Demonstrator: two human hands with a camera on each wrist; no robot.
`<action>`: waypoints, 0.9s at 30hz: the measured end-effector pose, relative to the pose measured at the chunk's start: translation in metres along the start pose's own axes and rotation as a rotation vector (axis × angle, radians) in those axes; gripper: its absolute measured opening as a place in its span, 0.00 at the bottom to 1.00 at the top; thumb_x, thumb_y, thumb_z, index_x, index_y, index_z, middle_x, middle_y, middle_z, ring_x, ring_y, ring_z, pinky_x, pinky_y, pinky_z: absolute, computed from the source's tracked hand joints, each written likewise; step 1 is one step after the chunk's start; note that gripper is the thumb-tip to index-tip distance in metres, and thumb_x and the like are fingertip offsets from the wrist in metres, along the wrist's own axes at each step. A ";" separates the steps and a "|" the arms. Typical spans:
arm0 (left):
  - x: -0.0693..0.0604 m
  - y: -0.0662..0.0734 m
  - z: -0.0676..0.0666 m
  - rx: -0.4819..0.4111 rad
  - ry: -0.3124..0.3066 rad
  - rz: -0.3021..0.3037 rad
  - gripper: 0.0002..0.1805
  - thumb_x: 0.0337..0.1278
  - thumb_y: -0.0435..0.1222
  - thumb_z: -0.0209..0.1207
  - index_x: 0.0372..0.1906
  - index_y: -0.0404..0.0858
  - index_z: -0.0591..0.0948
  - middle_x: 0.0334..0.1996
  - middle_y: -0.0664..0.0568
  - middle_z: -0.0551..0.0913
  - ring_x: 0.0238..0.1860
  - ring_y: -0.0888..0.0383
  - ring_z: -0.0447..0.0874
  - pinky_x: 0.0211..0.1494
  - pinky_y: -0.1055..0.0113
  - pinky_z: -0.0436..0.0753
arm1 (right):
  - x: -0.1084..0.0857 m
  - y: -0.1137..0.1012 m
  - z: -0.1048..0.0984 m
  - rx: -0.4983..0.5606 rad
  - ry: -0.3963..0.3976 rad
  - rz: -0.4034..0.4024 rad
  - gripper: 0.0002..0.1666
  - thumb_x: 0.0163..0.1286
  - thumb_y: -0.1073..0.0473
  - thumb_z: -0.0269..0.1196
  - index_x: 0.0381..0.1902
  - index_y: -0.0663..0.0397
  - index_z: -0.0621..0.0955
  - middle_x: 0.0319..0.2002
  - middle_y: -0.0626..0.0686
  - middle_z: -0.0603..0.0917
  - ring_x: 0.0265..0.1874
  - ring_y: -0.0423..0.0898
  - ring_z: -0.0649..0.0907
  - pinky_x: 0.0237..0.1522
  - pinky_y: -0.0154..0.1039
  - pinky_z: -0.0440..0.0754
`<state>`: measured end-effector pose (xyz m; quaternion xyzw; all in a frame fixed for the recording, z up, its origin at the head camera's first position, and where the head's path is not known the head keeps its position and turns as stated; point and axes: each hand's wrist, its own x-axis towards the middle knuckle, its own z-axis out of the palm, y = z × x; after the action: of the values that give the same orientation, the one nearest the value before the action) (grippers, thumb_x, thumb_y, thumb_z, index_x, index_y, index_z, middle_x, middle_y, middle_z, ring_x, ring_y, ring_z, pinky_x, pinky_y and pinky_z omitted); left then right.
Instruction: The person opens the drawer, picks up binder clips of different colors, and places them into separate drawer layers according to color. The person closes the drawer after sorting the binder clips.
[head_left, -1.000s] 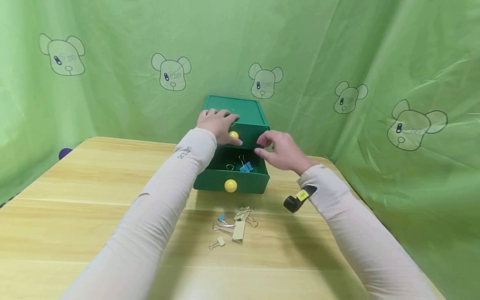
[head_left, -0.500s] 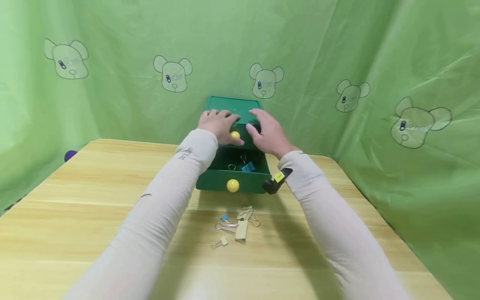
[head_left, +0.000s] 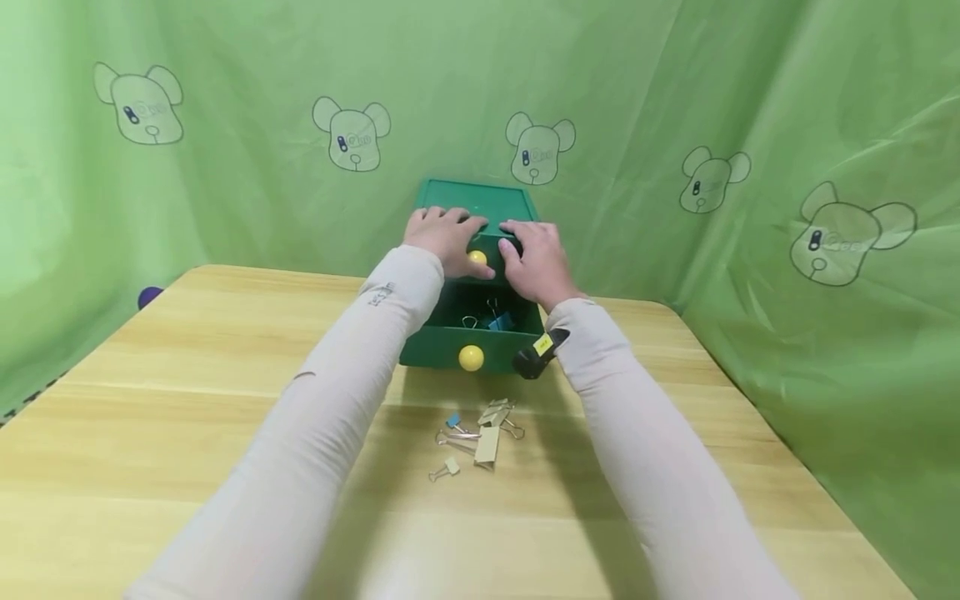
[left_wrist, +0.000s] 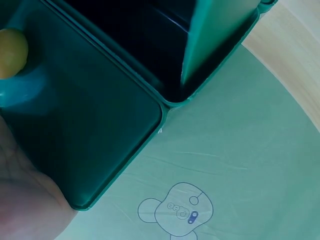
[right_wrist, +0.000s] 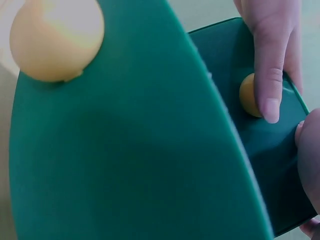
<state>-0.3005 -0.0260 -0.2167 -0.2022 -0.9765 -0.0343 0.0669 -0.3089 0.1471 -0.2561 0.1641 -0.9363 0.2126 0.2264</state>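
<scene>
A green two-drawer box (head_left: 476, 197) stands at the back of the table. Its upper drawer (head_left: 491, 247) is in, while the lower drawer (head_left: 442, 346) is pulled out and holds a blue binder clip (head_left: 500, 321) and a wire clip handle. My left hand (head_left: 448, 240) rests over the box's top front edge, its straight thumb down the front by the upper yellow knob (right_wrist: 248, 95). Against the top right front corner lies my right hand (head_left: 540, 262), fingers over the top and thumb at the front edge. Parts of both hands' contact are hidden.
Several binder clips (head_left: 487, 446), cream and blue, lie in a loose pile on the wooden table (head_left: 225, 417) before the lower drawer. A big yellow knob (head_left: 471, 358) sticks out of that drawer. Green printed curtain (head_left: 450, 67) surrounds the table behind and at the sides.
My right hand has moved from the box's right side up and left onto its top front corner. The left hand stays on the box. The head view has shifted slightly.
</scene>
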 end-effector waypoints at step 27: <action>-0.011 -0.019 -0.015 -0.562 0.018 0.227 0.27 0.66 0.53 0.56 0.63 0.43 0.74 0.61 0.50 0.76 0.63 0.52 0.71 0.65 0.54 0.70 | 0.001 0.002 -0.002 0.014 0.034 0.009 0.25 0.75 0.51 0.52 0.65 0.53 0.74 0.64 0.54 0.74 0.63 0.54 0.65 0.61 0.54 0.68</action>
<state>-0.2966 -0.0485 -0.2042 -0.3203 -0.8992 -0.2974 0.0201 -0.3094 0.1497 -0.2547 0.1577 -0.9315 0.2230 0.2401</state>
